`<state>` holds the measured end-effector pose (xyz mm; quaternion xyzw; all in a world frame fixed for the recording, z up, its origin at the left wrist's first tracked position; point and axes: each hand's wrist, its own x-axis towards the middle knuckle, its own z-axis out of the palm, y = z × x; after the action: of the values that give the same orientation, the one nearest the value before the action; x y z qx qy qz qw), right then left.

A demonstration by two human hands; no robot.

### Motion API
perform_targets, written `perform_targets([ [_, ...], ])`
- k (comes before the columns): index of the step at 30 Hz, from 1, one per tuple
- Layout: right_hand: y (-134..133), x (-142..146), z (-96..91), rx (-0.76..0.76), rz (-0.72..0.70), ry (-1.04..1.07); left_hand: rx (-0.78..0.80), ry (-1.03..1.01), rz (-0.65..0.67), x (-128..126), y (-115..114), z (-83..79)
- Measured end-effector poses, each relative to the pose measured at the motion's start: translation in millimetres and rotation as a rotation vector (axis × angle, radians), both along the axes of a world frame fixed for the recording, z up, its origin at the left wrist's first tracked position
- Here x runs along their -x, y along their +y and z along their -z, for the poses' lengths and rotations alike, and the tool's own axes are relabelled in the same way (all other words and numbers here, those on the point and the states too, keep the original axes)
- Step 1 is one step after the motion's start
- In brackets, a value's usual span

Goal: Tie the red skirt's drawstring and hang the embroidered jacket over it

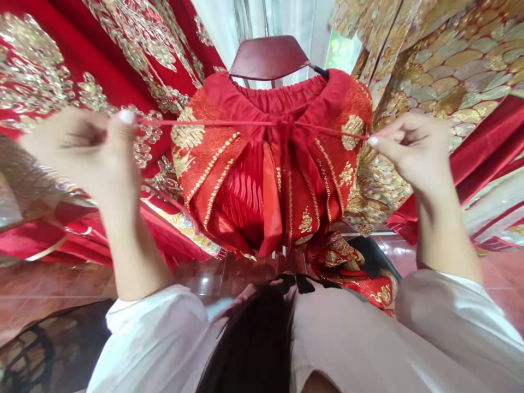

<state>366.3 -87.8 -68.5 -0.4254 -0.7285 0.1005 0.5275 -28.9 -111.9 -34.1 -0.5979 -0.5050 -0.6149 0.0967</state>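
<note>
Left hand (pixel 84 150) closed, thumb and fingers pinching one end of the red cord (pixel 213 123); right hand (pixel 409 147) pinching the other end, cord pulled taut between them across the waist of the red-and-gold skirt (pixel 245 180), which hangs between both hands under a wooden hanger (pixel 268 57)

We see a thin red cord (pixel 221 123) stretched taut in a nearly level line across the front of a red skirt (pixel 241 185). It joins the cloth at the middle, just under the gathered waistband (pixel 278 101). The skirt hangs upright and pleated, its panels edged with gold embroidery and folded in toward the centre.
</note>
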Motion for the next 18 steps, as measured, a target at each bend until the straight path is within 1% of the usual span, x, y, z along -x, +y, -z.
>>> perform_targets([
  [2,17.9,-6.2,12.0,0.012,0.067,-0.024,0.012,0.107,-0.125,12.8,12.5,9.9],
  [3,24.7,-4.4,17.8,0.006,0.114,-0.070,0.032,0.145,-0.194,12.0,16.6,15.2],
  [5,32.4,8.1,25.5,-0.044,0.212,-0.218,0.093,0.145,-0.302,-3.6,20.0,25.0],
  [7,34.1,28.7,27.1,-0.114,0.267,-0.369,0.022,0.143,-0.367,-32.3,20.8,34.8],
  [8,34.3,40.3,26.5,-0.147,0.268,-0.418,-0.020,0.153,-0.346,-48.2,22.4,40.7],
  [9,34.8,52.2,25.5,-0.176,0.255,-0.447,-0.046,0.166,-0.285,-63.5,25.7,47.8],
  [10,36.3,63.6,24.6,-0.196,0.233,-0.467,-0.038,0.185,-0.189,-77.0,30.9,55.9],
  [12,42.7,84.0,25.0,-0.225,0.199,-0.504,0.044,0.234,0.022,-96.6,46.0,74.2],
  [13,47.2,92.3,26.4,-0.239,0.194,-0.526,0.095,0.265,0.107,-102.4,54.5,83.0],
  [14,52.2,98.9,28.6,-0.254,0.196,-0.550,0.136,0.296,0.162,-105.8,62.6,90.7],
  [16,61.1,107.2,33.8,-0.262,0.208,-0.602,0.192,0.358,0.200,-107.4,75.1,100.3],
  [18,65.8,108.9,37.5,-0.227,0.216,-0.638,0.222,0.408,0.210,-105.0,80.1,100.3],
])
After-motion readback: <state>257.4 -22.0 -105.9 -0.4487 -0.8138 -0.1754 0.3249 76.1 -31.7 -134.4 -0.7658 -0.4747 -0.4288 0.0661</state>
